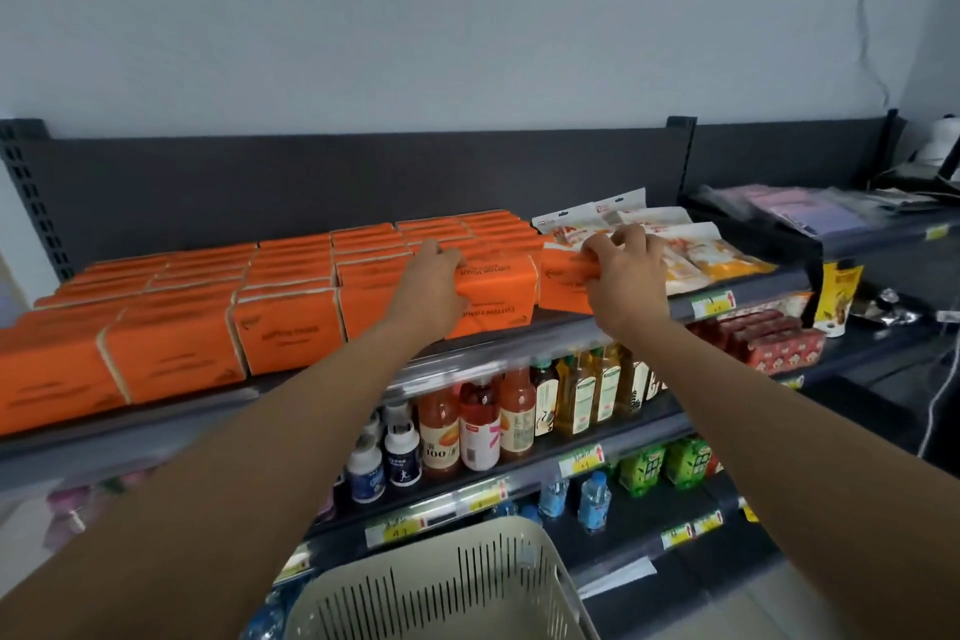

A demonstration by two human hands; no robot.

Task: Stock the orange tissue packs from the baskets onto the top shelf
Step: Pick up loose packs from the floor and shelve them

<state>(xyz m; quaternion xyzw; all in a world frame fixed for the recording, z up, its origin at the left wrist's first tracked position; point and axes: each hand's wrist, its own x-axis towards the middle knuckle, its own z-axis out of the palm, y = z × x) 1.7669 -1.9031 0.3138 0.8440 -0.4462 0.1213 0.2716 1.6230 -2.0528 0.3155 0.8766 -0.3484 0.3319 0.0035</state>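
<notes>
Several rows of orange tissue packs (291,327) fill the top shelf (748,287) from the left edge to the middle. My left hand (434,283) presses flat on a two-high front stack of orange packs (498,296). My right hand (623,270) grips the rightmost orange tissue pack (563,283) by its top edge at the row's right end, against the white snack bags. A cream slotted basket (447,587) sits below, near the bottom edge; its contents are out of sight.
White and orange snack bags (691,255) lie on the top shelf right of the packs. Drink bottles (498,416) and green cartons (665,468) fill the lower shelves. A second shelf unit at right carries flat plastic-wrapped packets (800,211).
</notes>
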